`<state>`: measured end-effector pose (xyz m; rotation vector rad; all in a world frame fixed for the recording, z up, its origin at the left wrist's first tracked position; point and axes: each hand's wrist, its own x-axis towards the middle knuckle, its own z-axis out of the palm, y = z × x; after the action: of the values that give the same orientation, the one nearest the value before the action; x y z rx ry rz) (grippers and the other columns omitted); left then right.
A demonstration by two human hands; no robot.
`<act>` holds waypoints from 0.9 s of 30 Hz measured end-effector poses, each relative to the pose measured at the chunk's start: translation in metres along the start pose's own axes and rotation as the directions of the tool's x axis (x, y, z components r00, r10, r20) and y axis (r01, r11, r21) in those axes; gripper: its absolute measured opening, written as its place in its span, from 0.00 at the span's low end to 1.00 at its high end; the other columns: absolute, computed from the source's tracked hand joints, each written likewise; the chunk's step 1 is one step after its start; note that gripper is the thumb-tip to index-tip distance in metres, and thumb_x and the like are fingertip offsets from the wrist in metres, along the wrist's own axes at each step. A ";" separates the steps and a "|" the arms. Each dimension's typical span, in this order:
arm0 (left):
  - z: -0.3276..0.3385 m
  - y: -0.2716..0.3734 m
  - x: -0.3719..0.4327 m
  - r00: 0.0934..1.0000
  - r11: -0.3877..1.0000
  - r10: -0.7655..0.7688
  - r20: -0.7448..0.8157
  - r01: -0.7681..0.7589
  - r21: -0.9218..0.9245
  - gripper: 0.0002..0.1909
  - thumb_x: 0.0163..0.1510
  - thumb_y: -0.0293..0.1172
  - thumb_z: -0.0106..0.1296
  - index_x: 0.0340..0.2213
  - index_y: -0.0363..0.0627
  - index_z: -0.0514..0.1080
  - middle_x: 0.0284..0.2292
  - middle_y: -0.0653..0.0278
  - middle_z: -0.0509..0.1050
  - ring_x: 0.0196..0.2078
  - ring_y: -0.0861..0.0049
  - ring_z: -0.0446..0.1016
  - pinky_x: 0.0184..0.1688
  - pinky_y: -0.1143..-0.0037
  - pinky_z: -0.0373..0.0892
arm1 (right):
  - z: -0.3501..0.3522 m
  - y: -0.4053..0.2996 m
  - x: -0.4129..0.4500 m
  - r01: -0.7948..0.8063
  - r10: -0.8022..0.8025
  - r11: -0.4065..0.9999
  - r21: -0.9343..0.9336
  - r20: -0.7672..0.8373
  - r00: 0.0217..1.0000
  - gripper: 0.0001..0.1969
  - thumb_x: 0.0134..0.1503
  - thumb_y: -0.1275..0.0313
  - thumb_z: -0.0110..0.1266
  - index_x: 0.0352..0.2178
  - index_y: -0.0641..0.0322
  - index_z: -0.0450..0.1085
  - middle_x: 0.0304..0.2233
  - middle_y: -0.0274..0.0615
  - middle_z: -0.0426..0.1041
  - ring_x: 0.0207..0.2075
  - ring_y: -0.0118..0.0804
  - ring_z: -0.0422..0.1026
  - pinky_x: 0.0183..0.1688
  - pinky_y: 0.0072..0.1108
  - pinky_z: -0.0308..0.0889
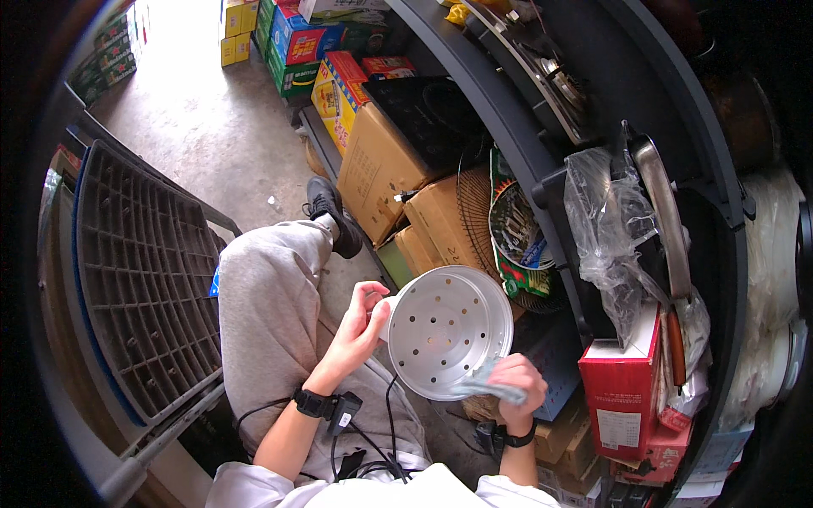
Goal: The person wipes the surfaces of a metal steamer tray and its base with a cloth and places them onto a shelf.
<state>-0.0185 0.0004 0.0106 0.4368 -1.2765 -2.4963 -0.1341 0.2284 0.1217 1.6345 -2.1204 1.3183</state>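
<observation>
Above my lap is a round metal steamer basket (448, 330) with several small holes in its base, its open side facing me. My left hand (359, 327) grips its handle at the left side, thumb on top. In my right hand (517, 384) is a pale blue-green cloth (489, 384), which lies against the lower right rim and inner wall of the basket. The cloth looks blurred. Both wrists wear black straps with small devices, and black cables run over my lap.
Shelving (508, 133) at the right holds a lidded pan (660, 216), plastic bags and a red box (619, 394). Cardboard boxes (381, 171) and a wire fan guard (476, 216) stand beside my legs. A plastic chair (152, 279) is at the left.
</observation>
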 end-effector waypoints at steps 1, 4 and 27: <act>0.001 0.000 0.000 0.999 0.999 0.033 0.009 -0.033 -0.005 0.11 0.67 0.34 0.39 0.48 0.47 0.55 0.33 0.71 0.67 0.29 0.91 0.65 0.24 0.86 0.61 | -0.005 0.009 -0.016 -0.109 0.114 0.993 0.048 -0.110 0.987 0.06 0.57 0.70 0.56 0.30 0.62 0.72 0.23 0.38 0.74 0.27 0.37 0.75 0.32 0.27 0.71; 0.006 0.012 -0.004 0.999 0.996 0.041 0.014 -0.039 -0.080 0.12 0.66 0.33 0.40 0.48 0.46 0.55 0.33 0.71 0.66 0.29 0.92 0.64 0.25 0.87 0.60 | -0.017 0.019 -0.037 -0.596 0.573 0.788 0.153 -0.534 0.621 0.20 0.64 0.57 0.47 0.45 0.65 0.66 0.44 0.42 0.70 0.46 0.36 0.70 0.49 0.27 0.64; 0.000 -0.011 0.001 0.995 0.869 0.104 -0.009 -0.086 0.488 0.14 0.66 0.35 0.37 0.32 0.35 0.62 0.25 0.51 0.66 0.28 0.63 0.66 0.35 0.69 0.65 | 0.018 0.027 -0.049 -0.748 0.848 0.517 0.415 -0.366 0.383 0.24 0.66 0.55 0.40 0.49 0.67 0.65 0.47 0.41 0.68 0.48 0.33 0.66 0.53 0.25 0.59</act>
<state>-0.0211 0.0057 0.0011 0.5105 -1.8675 -2.0542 -0.1312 0.2505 0.0667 -0.0141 -2.4785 1.9394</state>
